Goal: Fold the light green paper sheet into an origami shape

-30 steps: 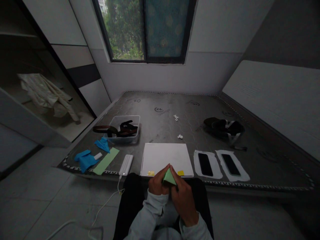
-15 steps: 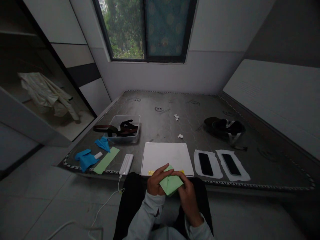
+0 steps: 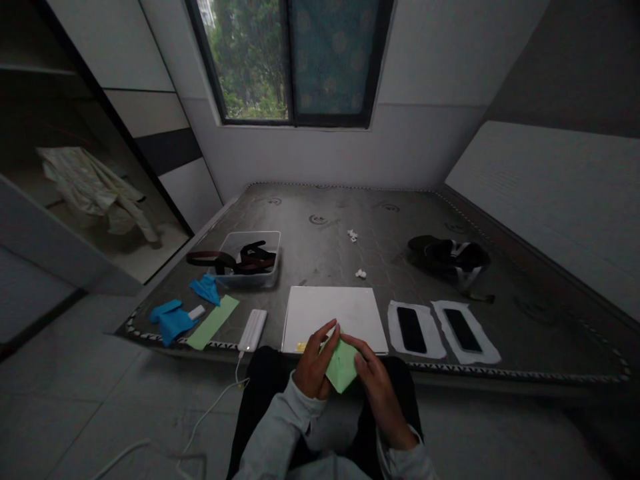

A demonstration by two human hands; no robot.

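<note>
pinching a folded green paper [image 3: 341, 365] low in the centre of the frame, the left hand [image 3: 313, 367] and right hand [image 3: 377, 387] clamp their fingers on its edges, just below the white board [image 3: 333, 310] on the mattress [image 3: 350, 227].

Bare left hand [image 3: 314, 371] and bare right hand [image 3: 376, 385], no gloves or rings to be made out. Light grey long sleeves [image 3: 280, 427] reaching to both wrists. Dark trousers [image 3: 260, 393] just below the hands.
</note>
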